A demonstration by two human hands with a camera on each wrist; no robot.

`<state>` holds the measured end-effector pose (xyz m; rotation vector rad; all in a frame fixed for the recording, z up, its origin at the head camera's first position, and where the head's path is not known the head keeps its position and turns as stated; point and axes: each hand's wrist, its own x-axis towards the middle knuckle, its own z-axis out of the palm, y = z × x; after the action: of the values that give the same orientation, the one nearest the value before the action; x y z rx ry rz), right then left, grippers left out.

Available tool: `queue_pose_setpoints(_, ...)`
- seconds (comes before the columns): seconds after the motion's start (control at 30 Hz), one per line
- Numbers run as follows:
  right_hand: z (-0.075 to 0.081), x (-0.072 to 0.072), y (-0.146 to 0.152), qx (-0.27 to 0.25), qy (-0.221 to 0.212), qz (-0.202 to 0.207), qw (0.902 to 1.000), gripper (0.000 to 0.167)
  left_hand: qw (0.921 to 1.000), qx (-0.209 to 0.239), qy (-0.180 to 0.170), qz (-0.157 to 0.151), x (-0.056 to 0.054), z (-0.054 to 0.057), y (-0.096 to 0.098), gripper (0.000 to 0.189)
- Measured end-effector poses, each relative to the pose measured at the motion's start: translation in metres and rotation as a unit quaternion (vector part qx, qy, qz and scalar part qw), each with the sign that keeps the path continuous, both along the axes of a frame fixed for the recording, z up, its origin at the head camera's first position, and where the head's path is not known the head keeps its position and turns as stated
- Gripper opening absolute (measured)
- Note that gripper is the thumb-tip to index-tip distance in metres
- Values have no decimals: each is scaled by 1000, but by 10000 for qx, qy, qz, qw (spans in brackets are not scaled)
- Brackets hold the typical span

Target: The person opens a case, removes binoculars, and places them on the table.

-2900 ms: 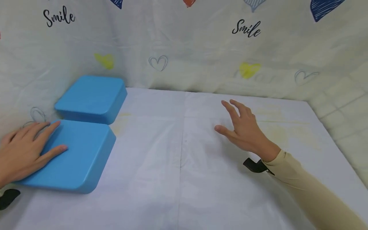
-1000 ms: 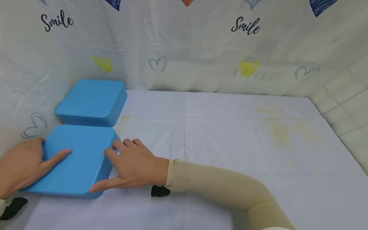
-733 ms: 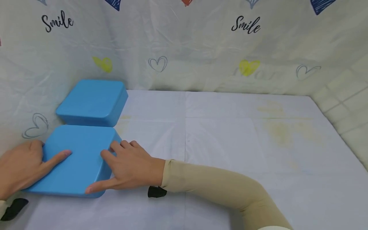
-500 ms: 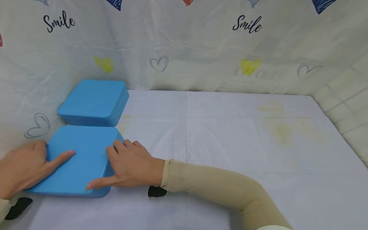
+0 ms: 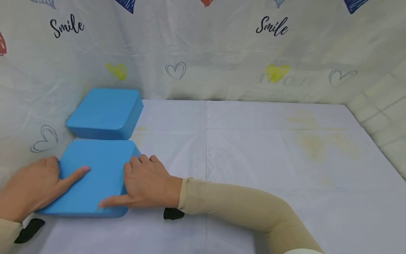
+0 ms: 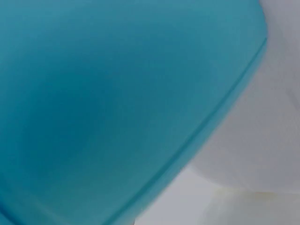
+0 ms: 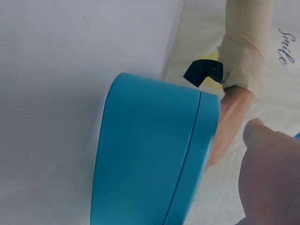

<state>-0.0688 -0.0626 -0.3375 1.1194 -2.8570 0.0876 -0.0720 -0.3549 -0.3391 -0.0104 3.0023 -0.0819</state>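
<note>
Two blue lidded boxes with rounded corners lie at the left of the head view. My left hand [image 5: 38,185] grips the near blue box [image 5: 98,180] at its left side, thumb lying on top. My right hand [image 5: 147,183] holds the same box at its right side, fingers over the edge and thumb on the lid near the front corner. The box [image 6: 140,93] fills most of the left wrist view; the left fingers are hidden there. In the right wrist view a seam runs along the box's side [image 7: 145,154], with my right thumb [image 7: 272,173] beside it.
Just behind the near box sits the far blue box [image 5: 104,111], against the printed white curtain [image 5: 215,49]. A white cloth [image 5: 241,151] with yellowish stains covers the table. Its right edge borders a pale tiled surface [image 5: 387,116].
My right hand has come in from the right and taken hold of the near box. My left hand has moved from lying on top to gripping its left side. The box has slid slightly right.
</note>
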Motion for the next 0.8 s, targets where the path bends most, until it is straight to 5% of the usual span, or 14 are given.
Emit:
queue_pose_setpoints(0.37,-1,4,16,108,591,70,9982,82,9998,105,-30,-135,-3,-1,15,96)
queue_pose_setpoints(0.6,0,4,25,106,53,-108,9999,80,9995,183,-122,-233,-2,4,25,99)
queue_pose_setpoints(0.8,-3,3,37,44,85,-135,9999,82,9984,412,-292,-243,-2,3,29,105)
